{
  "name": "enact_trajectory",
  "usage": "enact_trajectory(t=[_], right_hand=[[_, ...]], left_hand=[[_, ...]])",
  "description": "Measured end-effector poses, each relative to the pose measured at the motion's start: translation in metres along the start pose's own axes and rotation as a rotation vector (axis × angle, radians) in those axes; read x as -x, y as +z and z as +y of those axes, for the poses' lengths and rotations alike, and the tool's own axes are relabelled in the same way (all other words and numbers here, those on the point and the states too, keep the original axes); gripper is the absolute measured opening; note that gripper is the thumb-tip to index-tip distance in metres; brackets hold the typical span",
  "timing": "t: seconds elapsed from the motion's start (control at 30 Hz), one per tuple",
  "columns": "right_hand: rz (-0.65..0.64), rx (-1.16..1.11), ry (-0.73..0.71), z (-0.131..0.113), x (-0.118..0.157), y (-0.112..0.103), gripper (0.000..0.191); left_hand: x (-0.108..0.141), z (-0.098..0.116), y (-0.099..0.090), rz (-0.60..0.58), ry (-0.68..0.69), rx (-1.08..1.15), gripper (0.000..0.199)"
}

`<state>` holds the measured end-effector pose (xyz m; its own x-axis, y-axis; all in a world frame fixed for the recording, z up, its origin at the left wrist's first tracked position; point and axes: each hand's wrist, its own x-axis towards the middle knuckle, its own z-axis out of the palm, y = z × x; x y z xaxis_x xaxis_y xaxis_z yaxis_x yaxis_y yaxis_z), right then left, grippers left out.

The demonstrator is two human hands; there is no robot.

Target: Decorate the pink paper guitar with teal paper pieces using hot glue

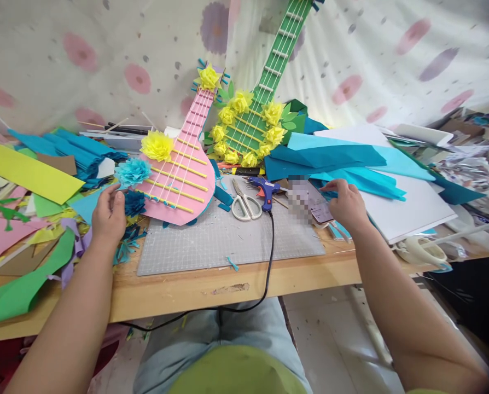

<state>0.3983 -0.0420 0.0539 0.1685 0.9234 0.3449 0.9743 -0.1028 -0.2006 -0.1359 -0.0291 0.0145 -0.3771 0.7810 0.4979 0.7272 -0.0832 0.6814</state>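
Note:
My left hand [110, 212] is beside the dark blue paper flower [134, 203] at the lower left of a pink paper lute [182, 183]. Its fingers are loosely bent and apart, with nothing visible in them. A light blue flower [132, 172] and a yellow flower [157, 146] sit above on the lute's edge. At the right, my right hand [348, 205] has its thumb and fingertips closed around a bit of blue crepe paper [330, 194], next to a phone [316, 202]. White-handled scissors [245, 205] and a blue glue gun [268, 191] lie between the hands.
A green paper lute [250, 128] ringed with yellow flowers leans against the curtain. Paper scraps [35, 175] crowd the left, blue crepe sheets [326, 158] and white board [408, 213] the right. The glue gun's black cord [272, 257] crosses the grey cutting mat [211, 251] and hangs over the table edge.

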Motion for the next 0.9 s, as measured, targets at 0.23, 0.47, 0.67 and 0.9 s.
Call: enact_trajectory(t=[0.23,0.47,0.67,0.9], right_hand=[[-0.046,0.03,-0.101,0.013,0.04,-0.016,0.034],[-0.051,0.088,-0.123,0.021,0.048,-0.013,0.035],[-0.005,0.069,-0.115,0.018,0.044,-0.013,0.034],[-0.044,0.029,-0.102,0.001,0.026,-0.009,0.037]], left_hand=[[-0.001,0.003,0.0,-0.013,-0.001,-0.033,0.046],[-0.002,0.0,0.001,-0.007,0.002,-0.039,0.045],[-0.002,-0.002,0.002,-0.015,0.004,-0.039,0.043],[-0.001,0.003,0.0,-0.011,0.0,-0.026,0.045]])
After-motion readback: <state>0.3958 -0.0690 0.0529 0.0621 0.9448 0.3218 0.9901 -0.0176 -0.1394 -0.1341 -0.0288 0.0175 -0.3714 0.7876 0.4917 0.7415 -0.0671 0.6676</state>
